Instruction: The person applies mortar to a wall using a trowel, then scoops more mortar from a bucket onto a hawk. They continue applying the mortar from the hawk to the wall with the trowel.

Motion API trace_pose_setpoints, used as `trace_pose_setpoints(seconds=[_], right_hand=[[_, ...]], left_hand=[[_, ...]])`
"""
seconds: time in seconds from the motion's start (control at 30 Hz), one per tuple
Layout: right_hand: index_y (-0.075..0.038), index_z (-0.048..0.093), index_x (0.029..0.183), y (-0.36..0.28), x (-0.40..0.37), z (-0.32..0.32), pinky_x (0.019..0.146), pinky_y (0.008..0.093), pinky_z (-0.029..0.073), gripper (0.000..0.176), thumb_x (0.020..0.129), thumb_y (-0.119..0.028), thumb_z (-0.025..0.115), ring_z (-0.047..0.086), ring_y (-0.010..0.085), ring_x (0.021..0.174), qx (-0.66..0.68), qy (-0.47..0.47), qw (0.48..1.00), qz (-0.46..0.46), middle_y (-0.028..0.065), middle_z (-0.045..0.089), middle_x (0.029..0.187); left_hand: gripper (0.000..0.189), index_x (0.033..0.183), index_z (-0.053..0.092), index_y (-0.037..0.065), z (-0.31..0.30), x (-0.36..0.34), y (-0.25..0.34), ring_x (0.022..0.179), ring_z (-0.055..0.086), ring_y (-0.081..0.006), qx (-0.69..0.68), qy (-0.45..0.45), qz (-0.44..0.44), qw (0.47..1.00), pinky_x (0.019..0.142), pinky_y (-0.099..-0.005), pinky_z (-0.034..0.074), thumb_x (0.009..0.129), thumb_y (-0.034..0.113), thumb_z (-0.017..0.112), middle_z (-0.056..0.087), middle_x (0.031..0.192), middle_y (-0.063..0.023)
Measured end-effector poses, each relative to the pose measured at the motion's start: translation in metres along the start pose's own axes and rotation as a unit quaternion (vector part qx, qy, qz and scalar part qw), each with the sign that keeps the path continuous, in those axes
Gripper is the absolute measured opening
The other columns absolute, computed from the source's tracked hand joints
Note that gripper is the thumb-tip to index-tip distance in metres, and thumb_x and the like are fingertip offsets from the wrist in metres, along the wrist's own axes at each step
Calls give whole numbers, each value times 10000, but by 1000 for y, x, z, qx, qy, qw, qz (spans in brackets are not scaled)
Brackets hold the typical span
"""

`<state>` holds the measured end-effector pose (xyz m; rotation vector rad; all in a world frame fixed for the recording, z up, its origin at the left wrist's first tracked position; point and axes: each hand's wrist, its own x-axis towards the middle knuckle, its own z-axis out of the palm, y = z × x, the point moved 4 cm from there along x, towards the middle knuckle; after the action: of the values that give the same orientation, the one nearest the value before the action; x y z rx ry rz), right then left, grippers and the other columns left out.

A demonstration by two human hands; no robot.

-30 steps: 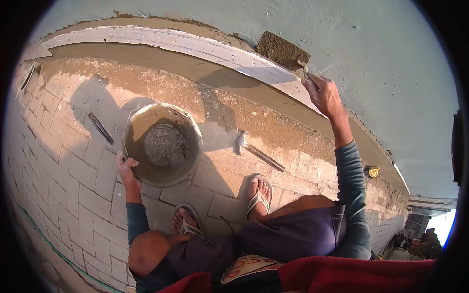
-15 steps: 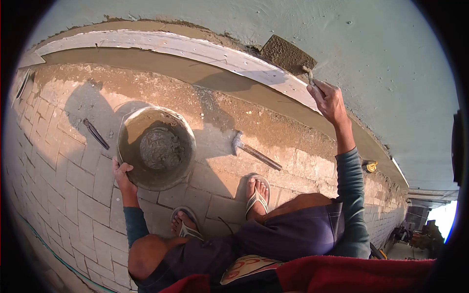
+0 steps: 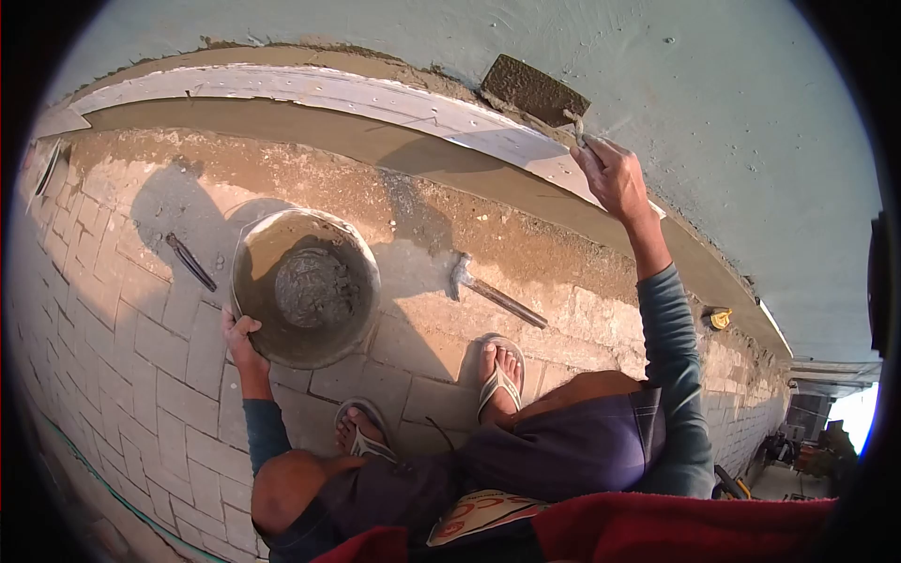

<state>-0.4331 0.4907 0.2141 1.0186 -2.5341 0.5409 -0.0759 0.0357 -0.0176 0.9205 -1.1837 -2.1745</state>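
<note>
In my right hand (image 3: 615,178) is the handle of a trowel (image 3: 533,86), my fingers closed round it. The mortar-smeared blade lies against the pale green wall (image 3: 732,141), just above the top edge of a long white board (image 3: 357,92). My left hand (image 3: 244,338) grips the near left rim of a bucket (image 3: 361,328), thumb over the edge. Grey wet mortar (image 3: 317,286) sits in the bottom of the bucket, which stands on the paving.
A hammer (image 3: 502,298) lies on the ground between bucket and wall base. Left of the bucket are pincers (image 3: 191,262). A small yellow object (image 3: 719,319) rests by the wall at right. My sandalled feet (image 3: 500,380) stand on the paving bricks (image 3: 188,413). A green hose (image 3: 103,483) runs at lower left.
My right hand and the trowel have shifted a little to the left along the top of the board. The left hand keeps its hold on the bucket rim; the view has moved slightly.
</note>
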Motion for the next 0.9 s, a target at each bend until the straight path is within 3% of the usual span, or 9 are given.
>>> trace_pose_setpoints(seconds=[0.13,0.23,0.53,0.63,0.7,0.73,0.77,0.83,0.9], right_hand=[[33,696,1002,-8,4,10,636,470,523,255,945,-216,703,664,428,736,-51,-29,998,-12,223,682,832],[29,696,1000,-9,9,10,637,478,523,260,945,-226,702,665,427,735,13,-10,1000,24,225,675,824],[39,699,977,-16,16,-12,617,445,494,236,959,-196,681,612,407,656,-45,-37,997,-40,228,659,801],[44,678,950,-22,20,-36,607,415,488,288,995,-237,633,573,325,592,9,-67,997,39,190,645,749],[38,657,938,-22,20,-37,610,393,491,347,1034,-282,564,550,238,579,64,-224,962,140,129,622,712],[32,638,911,-26,23,-34,572,372,485,434,1061,-347,490,543,186,580,65,-264,956,107,80,601,696],[32,638,911,-26,29,-33,572,372,485,434,1061,-347,490,543,186,580,68,-261,956,112,80,601,696],[21,631,884,-20,36,-20,523,347,462,476,1054,-399,485,521,165,556,122,-359,916,129,66,596,695],[1,627,829,3,39,-14,471,323,437,524,1015,-472,503,501,136,514,110,-369,911,147,30,550,634]], left_hand=[[376,1027,552,53,-3,0,-2,818,586,-169,-5,-8,6,1000,803,-290,499,676,-66,491,617,977,-53],[371,1024,553,57,-1,0,-1,816,582,-165,7,-11,19,1000,795,-292,496,678,-64,494,615,975,-49],[405,1051,563,55,1,1,0,839,598,-177,-6,-9,7,1000,816,-301,504,668,-58,497,625,1004,-59],[409,1051,560,54,-3,0,-3,853,611,-190,-10,-1,7,1000,833,-310,515,664,-59,496,627,1007,-65],[400,1040,552,52,-2,0,-2,858,617,-204,-7,2,5,1000,832,-318,520,661,-59,495,629,1006,-74],[400,1040,552,52,-1,0,-1,858,617,-204,-3,-1,6,1000,832,-318,520,661,-59,495,629,1006,-74],[396,1037,549,51,1,0,0,856,618,-208,-11,-8,8,1000,828,-320,522,661,-60,493,630,1006,-77],[392,1034,547,50,6,-2,2,853,618,-212,-10,-19,5,1000,823,-323,524,661,-61,492,630,1005,-80],[392,1034,541,44,5,-3,3,848,622,-218,-12,-8,-4,1000,813,-330,528,660,-64,494,633,998,-86]])
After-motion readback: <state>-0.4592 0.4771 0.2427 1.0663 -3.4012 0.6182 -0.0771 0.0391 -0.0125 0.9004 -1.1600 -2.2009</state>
